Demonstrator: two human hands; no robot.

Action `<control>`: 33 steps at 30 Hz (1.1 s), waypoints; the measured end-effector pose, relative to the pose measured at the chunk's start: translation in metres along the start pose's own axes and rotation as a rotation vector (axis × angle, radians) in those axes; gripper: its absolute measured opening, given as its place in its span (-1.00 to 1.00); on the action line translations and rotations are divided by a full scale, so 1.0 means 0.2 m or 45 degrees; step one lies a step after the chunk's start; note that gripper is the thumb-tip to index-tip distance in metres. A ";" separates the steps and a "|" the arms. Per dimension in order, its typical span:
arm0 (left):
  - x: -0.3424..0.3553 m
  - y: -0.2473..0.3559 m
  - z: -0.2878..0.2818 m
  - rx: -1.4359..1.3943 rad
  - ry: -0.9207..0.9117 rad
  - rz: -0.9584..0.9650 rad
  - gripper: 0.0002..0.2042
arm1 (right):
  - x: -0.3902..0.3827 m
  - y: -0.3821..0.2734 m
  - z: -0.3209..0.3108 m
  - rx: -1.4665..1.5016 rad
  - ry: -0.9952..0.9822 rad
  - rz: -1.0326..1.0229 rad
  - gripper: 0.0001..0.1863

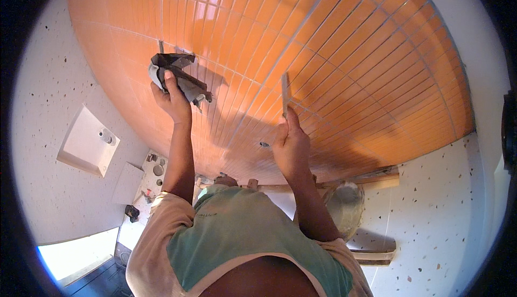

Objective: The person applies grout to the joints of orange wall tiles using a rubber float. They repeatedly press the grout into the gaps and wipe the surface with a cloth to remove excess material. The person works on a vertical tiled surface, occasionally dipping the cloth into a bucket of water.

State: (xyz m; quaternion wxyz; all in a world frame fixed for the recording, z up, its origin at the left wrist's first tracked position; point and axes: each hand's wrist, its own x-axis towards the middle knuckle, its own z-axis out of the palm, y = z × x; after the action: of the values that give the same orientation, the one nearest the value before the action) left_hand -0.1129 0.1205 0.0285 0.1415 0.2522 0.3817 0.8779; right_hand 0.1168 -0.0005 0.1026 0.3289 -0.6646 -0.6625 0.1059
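Observation:
My left hand point(176, 102) is closed around a crumpled dark grey cloth point(188, 85), with the thumb pressed on its front. The cloth is held up close to a wall of long, narrow orange tiles point(334, 54); whether it touches them I cannot tell. To the right, my right hand point(293, 142) grips the lower end of a thin, flat grey strip point(285, 89), seen almost edge-on. It points upward in front of the tiles, and its exact kind is not clear. Pale joint lines run between the tiles, and shadows of my hands fall across them.
A small dark hole point(264, 144) shows in the tiles near my right hand. At the left, a speckled white wall has a recess point(81, 146) with a pipe fitting point(106, 135). A round bucket point(344, 211) stands low at the right, beside a wooden piece point(374, 256).

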 end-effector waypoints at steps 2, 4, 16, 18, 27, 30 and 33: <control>0.01 0.01 0.00 0.029 0.002 0.030 -0.73 | -0.02 0.02 0.00 0.005 -0.151 0.077 -0.50; 0.00 -0.03 -0.02 0.057 -0.034 0.001 -0.71 | -0.03 0.02 0.01 0.002 0.092 -0.137 -0.49; -0.17 -0.06 0.06 0.112 -0.189 0.079 -0.71 | -0.17 0.13 0.08 0.225 -0.007 0.013 -0.50; -0.27 -0.03 0.05 0.185 -0.285 0.223 -0.71 | -0.21 0.18 0.05 0.280 0.102 -0.022 -0.50; -0.82 -0.20 0.39 0.602 -0.978 0.573 -0.56 | -0.24 0.22 -0.15 0.496 0.487 0.058 -0.68; -0.52 0.14 0.73 0.617 -0.768 0.928 -0.65 | -0.21 0.19 -0.23 0.598 0.616 0.067 -0.68; -0.12 0.43 1.06 0.491 -0.600 1.123 -0.55 | -0.18 0.19 -0.29 0.641 0.748 0.085 -0.67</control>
State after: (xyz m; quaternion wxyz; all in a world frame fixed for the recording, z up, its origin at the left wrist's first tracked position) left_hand 0.0194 0.1789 0.2066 -0.2079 0.6003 0.3516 0.6876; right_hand 0.1771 -0.0489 0.1146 0.6537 -0.5865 -0.4714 0.0810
